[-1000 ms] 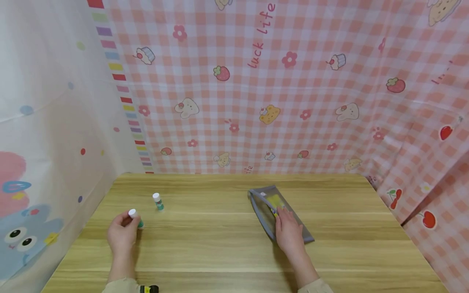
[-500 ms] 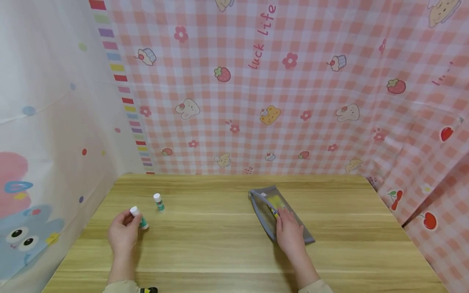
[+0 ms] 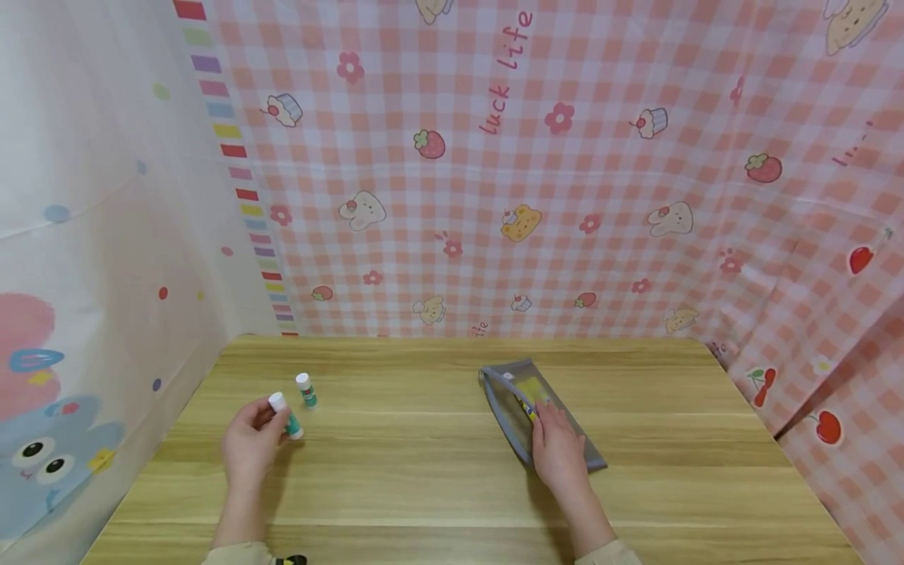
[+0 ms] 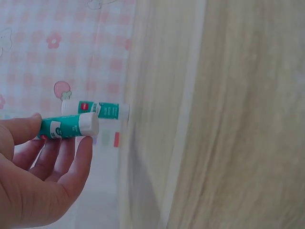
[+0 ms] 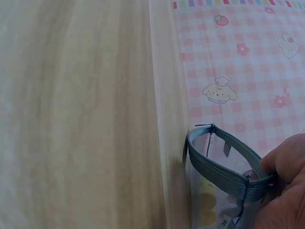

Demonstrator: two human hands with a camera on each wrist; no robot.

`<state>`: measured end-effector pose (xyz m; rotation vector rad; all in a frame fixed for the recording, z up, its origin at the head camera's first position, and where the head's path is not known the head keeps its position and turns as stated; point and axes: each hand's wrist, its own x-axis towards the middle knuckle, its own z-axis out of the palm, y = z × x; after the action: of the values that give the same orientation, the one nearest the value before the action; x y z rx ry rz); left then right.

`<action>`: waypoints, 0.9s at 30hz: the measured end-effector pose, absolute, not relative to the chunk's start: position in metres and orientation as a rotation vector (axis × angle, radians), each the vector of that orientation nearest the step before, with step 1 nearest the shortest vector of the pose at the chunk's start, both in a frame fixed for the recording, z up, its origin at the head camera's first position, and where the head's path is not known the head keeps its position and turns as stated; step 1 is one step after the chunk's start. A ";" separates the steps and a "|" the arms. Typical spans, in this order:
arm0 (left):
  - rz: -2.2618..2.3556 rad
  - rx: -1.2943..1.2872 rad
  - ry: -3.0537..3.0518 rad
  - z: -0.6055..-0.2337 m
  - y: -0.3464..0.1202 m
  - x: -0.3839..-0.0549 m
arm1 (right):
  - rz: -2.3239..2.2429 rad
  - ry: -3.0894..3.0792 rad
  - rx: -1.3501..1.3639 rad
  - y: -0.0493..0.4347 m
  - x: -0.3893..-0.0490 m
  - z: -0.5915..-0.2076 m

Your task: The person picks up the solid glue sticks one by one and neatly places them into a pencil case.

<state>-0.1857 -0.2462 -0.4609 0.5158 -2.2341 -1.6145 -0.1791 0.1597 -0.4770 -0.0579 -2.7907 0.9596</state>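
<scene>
My left hand [image 3: 249, 439] pinches a green glue stick [image 4: 66, 126] with a white cap between thumb and fingers, tilted in the head view. Just behind it, a matching glue stick [image 3: 307, 391] stands upright on the table. To the right lies a grey mesh zip pouch [image 3: 504, 416], its mouth gaping. My right hand [image 3: 558, 451] holds the pouch's near side, and the right wrist view has the thumb at the grey rim [image 5: 217, 176]. Something yellow [image 3: 531, 388] shows inside through the mesh. The palm side of the right hand is hidden in the head view.
The wood-grain table [image 3: 395, 471] runs back to a pink checked cloth [image 3: 452, 180]. A white printed cloth [image 3: 141, 235] hangs along the left, and more checked cloth [image 3: 798, 275] hangs on the right. A black and yellow object [image 3: 291, 560] shows beside the left sleeve.
My left hand has moved right with the glue stick, bringing it closer to the standing one. The right hand and pouch stay in place.
</scene>
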 end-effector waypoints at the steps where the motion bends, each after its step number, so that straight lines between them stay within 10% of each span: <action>1: -1.624 0.498 -2.236 -0.461 -0.245 -0.186 | 0.958 -2.787 -0.057 0.160 -0.179 -0.477; 27: -1.687 0.322 -2.379 -0.458 -0.201 -0.188 | 0.956 -2.803 -0.060 0.159 -0.177 -0.473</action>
<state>-0.1884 -0.2012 -0.4576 0.3219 -2.3788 -1.6867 -0.1774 0.1586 -0.4734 -0.0601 -2.8026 0.9563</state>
